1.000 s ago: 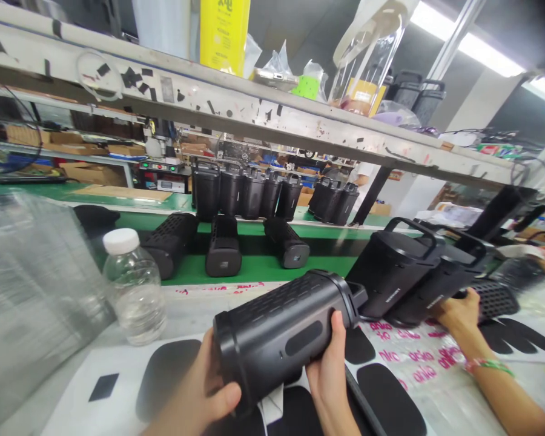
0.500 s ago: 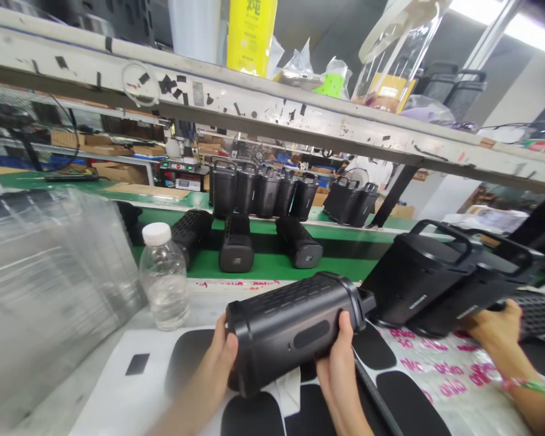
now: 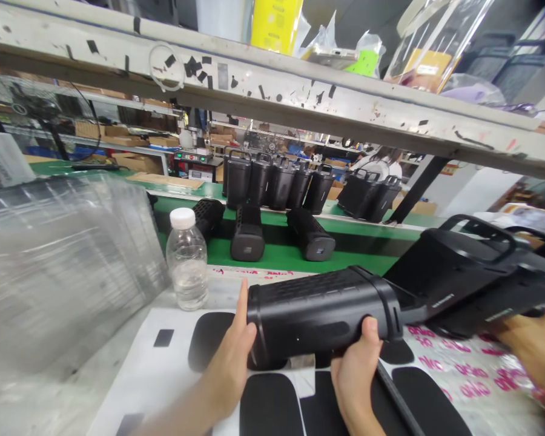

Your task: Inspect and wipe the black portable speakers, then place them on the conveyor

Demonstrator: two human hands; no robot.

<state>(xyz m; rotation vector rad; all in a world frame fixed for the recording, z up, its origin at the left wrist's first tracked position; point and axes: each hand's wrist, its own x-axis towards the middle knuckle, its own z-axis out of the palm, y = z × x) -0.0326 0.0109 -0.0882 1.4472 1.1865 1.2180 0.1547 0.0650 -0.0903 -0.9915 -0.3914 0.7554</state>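
Observation:
A black speaker [image 3: 313, 321], apparently a portable one, lies on its side in mid-air above the bench, its handle [image 3: 413, 313] sticking out to the right. My right hand [image 3: 356, 369] grips it from below near the handle end, thumb up on the side facing me. At the other end, my left hand [image 3: 229, 357] presses its palm and thumb against the base, fingers pointing up; part of these fingers is hidden. Under the speaker, black rounded pads [image 3: 270, 402] lie on a white sheet [image 3: 140, 363]. A pale translucent strip [image 3: 303, 370] shows just below it.
A half-filled bottle [image 3: 187, 260] stands left, beside stacked clear plastic sleeves [image 3: 68, 260]. Several speakers lie on the green belt [image 3: 272, 254], and more stand behind. At right, upright speakers [image 3: 454, 272] stand close by, with another person's hand [image 3: 531, 339] at them. A shelf [image 3: 272, 91] crosses overhead.
The speaker has turned closer to level, and its handle now reaches out further right. My left fingers have straightened upward along its end. The view has swung slightly left.

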